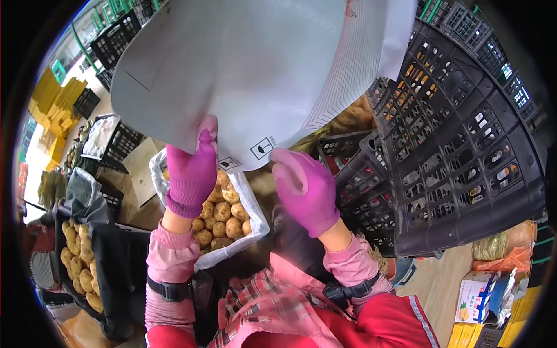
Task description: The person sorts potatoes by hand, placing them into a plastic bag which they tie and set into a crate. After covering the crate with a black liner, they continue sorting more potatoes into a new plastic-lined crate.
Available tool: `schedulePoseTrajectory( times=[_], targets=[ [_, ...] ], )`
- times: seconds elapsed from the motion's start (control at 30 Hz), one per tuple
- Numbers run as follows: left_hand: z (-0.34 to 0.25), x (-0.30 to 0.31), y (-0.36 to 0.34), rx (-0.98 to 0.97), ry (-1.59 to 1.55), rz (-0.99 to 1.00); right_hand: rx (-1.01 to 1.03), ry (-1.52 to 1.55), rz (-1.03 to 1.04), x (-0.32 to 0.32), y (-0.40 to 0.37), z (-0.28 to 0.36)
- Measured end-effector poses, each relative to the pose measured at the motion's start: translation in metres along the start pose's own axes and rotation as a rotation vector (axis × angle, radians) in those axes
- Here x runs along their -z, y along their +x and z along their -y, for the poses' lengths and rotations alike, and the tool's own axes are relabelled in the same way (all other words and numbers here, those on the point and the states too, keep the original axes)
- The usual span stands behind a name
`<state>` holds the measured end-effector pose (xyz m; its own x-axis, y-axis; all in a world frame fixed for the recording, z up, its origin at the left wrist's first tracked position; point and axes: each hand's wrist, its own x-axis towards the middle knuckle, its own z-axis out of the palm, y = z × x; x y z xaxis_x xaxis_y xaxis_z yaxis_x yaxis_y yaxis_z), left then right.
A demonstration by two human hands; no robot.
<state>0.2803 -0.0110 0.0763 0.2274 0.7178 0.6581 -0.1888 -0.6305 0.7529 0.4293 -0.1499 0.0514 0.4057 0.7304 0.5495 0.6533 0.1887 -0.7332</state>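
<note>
A large grey-white printed sheet [232, 75] fills the upper middle, curved and raised in front of me. Small umbrella marks show along its lower edge. My left hand [194, 171], in a purple glove, grips that edge, its thumb lying on the face of the sheet. My right hand [304, 185], gloved alike, pinches the edge beside an umbrella mark. Below the sheet, between my hands and partly hidden by the left one, potatoes [221, 211] lie in a container with a white liner [255, 223].
Tall black plastic crates [418, 232] stand close on the right. At the left, more potatoes [78, 264] fill a container with a dark liner [107, 249]. A flat board [136, 177] lies beyond the white-lined container. A printed carton [473, 298] sits at lower right.
</note>
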Motion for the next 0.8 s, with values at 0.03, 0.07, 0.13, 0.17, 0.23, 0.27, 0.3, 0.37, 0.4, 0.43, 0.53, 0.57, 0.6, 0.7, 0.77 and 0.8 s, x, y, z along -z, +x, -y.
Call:
schedulePoseTrajectory(
  times=[0.03,0.07,0.13,0.17,0.23,0.27,0.3,0.37,0.4,0.43,0.53,0.57,0.6,0.7,0.77,0.8],
  targets=[
    [0.005,-0.014,0.009,0.067,0.023,-0.009,0.152,-0.032,-0.035,0.006,0.0,0.004],
    [0.012,-0.026,0.018,0.137,0.049,-0.018,0.302,-0.064,-0.068,0.01,0.0,0.003],
    [0.027,-0.052,0.03,0.081,0.141,-0.049,0.355,-0.091,-0.112,0.009,-0.003,-0.006],
    [0.038,-0.057,0.032,0.37,0.278,0.021,0.382,-0.105,-0.133,0.008,-0.004,-0.013],
    [0.062,-0.075,0.019,0.3,0.405,0.183,0.365,-0.129,-0.163,0.006,-0.005,-0.029],
    [0.081,-0.084,0.007,0.237,0.385,0.194,0.351,-0.139,-0.169,0.004,-0.008,-0.036],
    [0.088,-0.091,-0.001,0.177,0.367,0.205,0.335,-0.149,-0.175,0.002,-0.011,-0.042],
    [0.097,-0.09,-0.009,0.271,0.382,0.355,0.293,-0.106,-0.158,-0.007,-0.017,-0.053],
    [0.101,-0.086,-0.008,0.256,0.356,0.438,0.273,-0.085,-0.147,-0.009,-0.018,-0.056],
    [0.104,-0.081,-0.006,0.242,0.33,0.52,0.278,-0.086,-0.115,-0.009,-0.019,-0.056],
    [0.095,-0.075,0.015,0.184,0.391,0.705,0.285,-0.086,-0.06,-0.001,-0.016,-0.047],
    [0.096,-0.075,0.019,0.22,0.368,0.712,0.273,-0.068,-0.07,0.002,-0.016,-0.046],
    [0.098,-0.077,0.018,0.199,0.385,0.743,0.264,-0.048,-0.08,0.005,-0.016,-0.046],
    [0.118,-0.098,0.003,0.2,0.386,0.752,0.223,-0.011,-0.063,0.014,-0.019,-0.039],
    [0.122,-0.11,0.014,0.374,0.319,0.702,0.206,-0.002,-0.037,0.017,-0.019,-0.031],
    [0.127,-0.116,0.024,0.417,0.278,0.797,0.221,0.011,-0.019,0.018,-0.023,-0.036]
  ],
)
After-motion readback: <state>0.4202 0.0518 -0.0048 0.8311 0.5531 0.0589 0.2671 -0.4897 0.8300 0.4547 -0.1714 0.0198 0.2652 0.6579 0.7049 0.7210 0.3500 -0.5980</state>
